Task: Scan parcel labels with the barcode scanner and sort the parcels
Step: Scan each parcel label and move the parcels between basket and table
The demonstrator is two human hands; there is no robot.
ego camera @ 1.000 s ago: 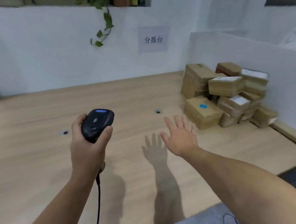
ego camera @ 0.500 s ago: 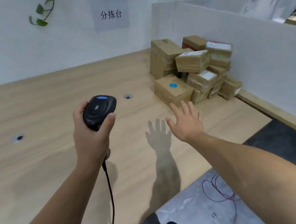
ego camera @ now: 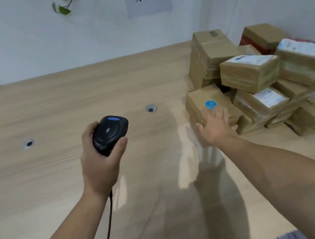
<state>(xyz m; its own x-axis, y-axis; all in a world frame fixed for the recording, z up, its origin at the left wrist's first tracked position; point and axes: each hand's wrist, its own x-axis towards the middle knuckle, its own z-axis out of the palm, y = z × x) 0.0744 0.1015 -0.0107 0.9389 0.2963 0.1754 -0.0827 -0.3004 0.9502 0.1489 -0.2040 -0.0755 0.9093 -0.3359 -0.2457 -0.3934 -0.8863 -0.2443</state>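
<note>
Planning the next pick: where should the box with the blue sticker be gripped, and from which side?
Likely its free left end, coming from the left and gripping across the top edge. The box lies flat at the pile's front; other parcels crowd its right and back.

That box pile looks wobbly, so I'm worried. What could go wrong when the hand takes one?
1. The open right hand is at the blue-sticker parcel, low at the front of the parcel pile; tilted boxes sit close above it, so pulling it might make them slide.
2. The left hand grips the scanner, so only one hand is free; the parcel could slip.
3. The cable hangs down from the scanner and might snag.
</note>
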